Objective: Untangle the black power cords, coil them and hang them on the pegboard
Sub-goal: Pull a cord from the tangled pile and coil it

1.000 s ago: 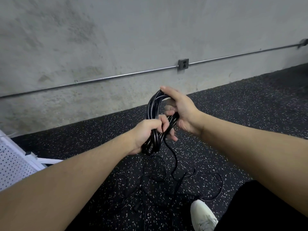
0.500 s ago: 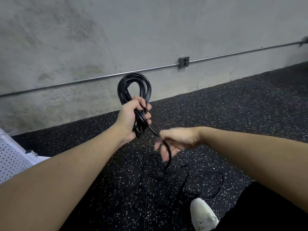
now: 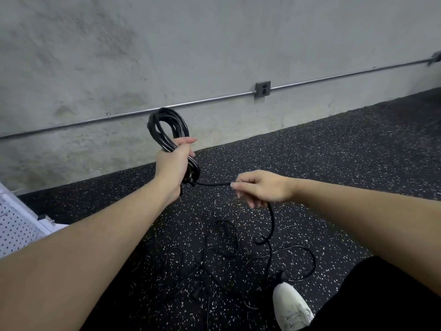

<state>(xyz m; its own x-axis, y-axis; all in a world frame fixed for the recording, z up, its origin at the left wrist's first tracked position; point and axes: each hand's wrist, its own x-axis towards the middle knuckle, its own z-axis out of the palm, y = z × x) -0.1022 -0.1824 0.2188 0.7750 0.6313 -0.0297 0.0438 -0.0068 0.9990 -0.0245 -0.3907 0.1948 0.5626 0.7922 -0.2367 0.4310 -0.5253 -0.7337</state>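
I pick the wall outlet as my marker for places. Below it and to its left, my left hand holds one coil of black cord. The loops stand up out of the top of my fist, in front of the wall. I think this coil is nearly done, but not all the way. One loose tail runs out of the bottom of the coil toward my right hand, which is below the outlet.

On the floor, far below the outlet and near my white shoe, more black cords lie in a messy heap. They are not untangled yet. The pegboard is far off to the left of the outlet, low down, and I see no cord on the part that shows. So most of the job is left, I think.

My left grip is closed tight around the coil. My right grip pinches the tail with bent fingers, and the cord hangs down from it to the heap.
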